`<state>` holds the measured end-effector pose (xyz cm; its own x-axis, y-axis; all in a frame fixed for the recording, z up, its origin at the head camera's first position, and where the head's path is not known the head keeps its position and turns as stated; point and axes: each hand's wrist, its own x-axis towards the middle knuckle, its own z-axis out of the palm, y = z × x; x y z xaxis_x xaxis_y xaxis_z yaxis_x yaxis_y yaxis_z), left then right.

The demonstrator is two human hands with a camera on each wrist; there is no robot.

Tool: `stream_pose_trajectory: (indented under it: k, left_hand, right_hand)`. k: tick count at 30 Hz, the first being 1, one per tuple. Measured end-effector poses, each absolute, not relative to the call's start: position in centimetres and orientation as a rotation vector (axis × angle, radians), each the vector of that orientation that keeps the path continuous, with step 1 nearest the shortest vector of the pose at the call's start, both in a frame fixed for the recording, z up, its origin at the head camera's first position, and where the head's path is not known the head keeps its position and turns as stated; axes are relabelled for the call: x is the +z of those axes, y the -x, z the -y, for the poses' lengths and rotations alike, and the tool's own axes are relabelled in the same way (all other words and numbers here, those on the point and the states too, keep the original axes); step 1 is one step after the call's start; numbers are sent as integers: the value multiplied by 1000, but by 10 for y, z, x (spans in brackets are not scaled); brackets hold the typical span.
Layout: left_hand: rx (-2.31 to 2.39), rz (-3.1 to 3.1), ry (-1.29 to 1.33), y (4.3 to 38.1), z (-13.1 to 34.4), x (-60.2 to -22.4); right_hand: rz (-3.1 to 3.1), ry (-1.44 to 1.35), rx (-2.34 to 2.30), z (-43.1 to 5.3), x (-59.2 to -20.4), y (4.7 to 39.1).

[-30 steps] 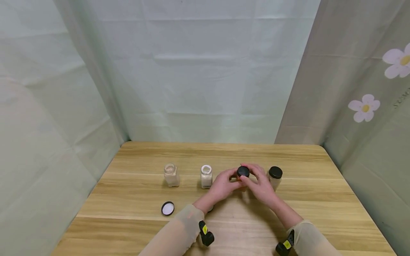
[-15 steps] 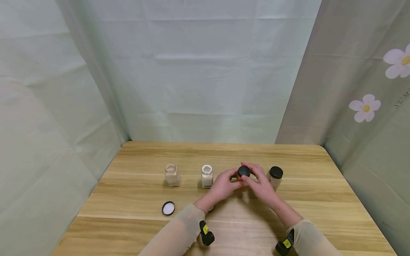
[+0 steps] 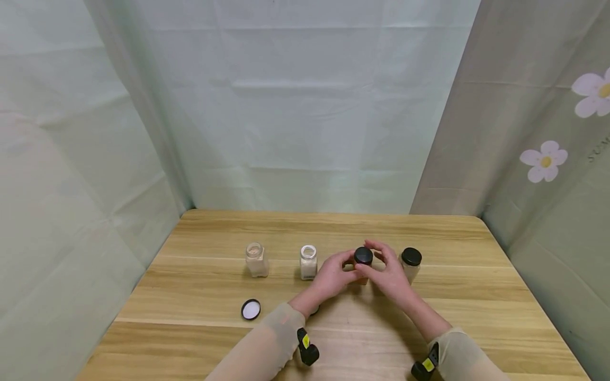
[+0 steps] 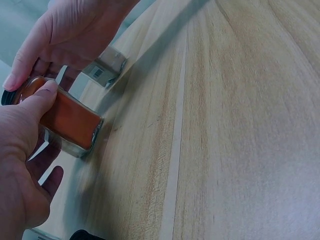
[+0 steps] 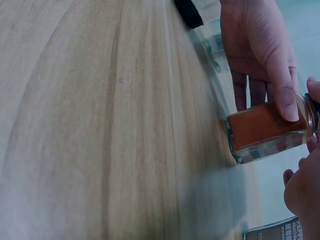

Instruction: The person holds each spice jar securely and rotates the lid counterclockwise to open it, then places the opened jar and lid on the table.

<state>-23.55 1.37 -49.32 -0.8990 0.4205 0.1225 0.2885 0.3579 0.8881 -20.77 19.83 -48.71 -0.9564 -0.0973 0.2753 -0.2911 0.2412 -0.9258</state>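
Note:
A square glass spice jar (image 4: pixel 72 120) of orange-red powder stands upright at the table's middle right, its black lid (image 3: pixel 364 255) on top. My left hand (image 3: pixel 332 275) grips the jar's body, thumb pressed along one side just below the neck (image 5: pixel 287 107). Around the lid curl the fingers and thumb of my right hand (image 3: pixel 388 272); its thumb touches the lid's near edge. Just right of that hand is another jar (image 3: pixel 411 272) with a black lid. Left of my hands stand two lidless jars, one with pale powder (image 3: pixel 257 263), one whitish (image 3: pixel 308 266).
A loose black lid (image 3: pixel 250 309) lies with its white inside up on the wooden table (image 3: pixel 190 296). A second loose lid (image 3: pixel 314 310) is mostly hidden by my left forearm. Light cloth (image 3: pixel 305 116) hangs behind the table's far edge and along both sides.
My right hand's fingers have shifted around the lid: the index finger lifts a little away and the thumb moves left along the near edge. The left hand stays on the jar.

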Motion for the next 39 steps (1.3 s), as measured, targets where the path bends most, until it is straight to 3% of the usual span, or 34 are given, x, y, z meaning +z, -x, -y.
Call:
stream_pose_trajectory:
  k: [14, 39]
  left_hand:
    - [1592, -2443, -596, 235, -14, -494]
    - [1572, -2483, -633, 236, -14, -494]
  right_hand:
    - [2454, -105, 1850, -194, -487, 207]
    - [2380, -316, 1809, -196, -490, 206]
